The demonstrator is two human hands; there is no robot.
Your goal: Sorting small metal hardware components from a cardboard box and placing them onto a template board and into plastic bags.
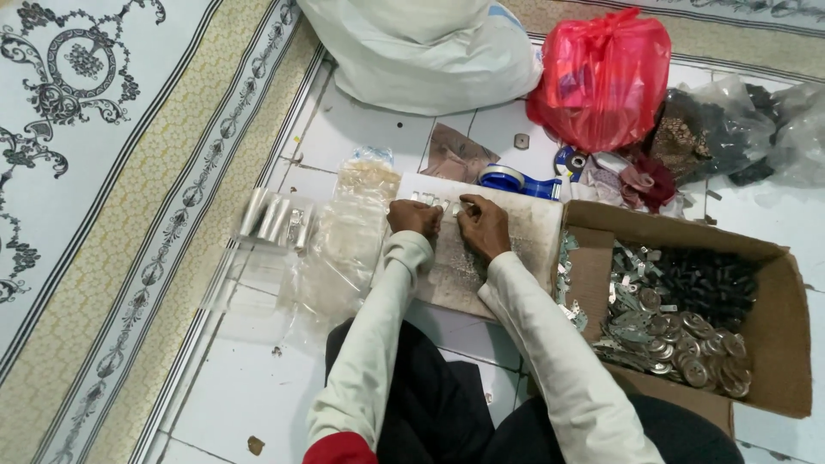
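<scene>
White tiled floor [258, 387], patterned carpet [103, 189] at its edge, worn white board [524, 228], cardboard box [773, 326], red bag [601, 77], white sack [421, 51], clear packets [344, 241], blue tape dispenser [516, 182].

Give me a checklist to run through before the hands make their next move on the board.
1. Left hand on the worn white flat board: ok.
2. Right hand beside it on the board: ok.
3. Row of small silvery metal pieces at the fingertips: ok.
4. Whether either hand grips a piece: cannot tell.
5. Open brown cardboard box of metal parts at right hand's side: ok.
6. Clear plastic bags lying left of board: ok.
</scene>
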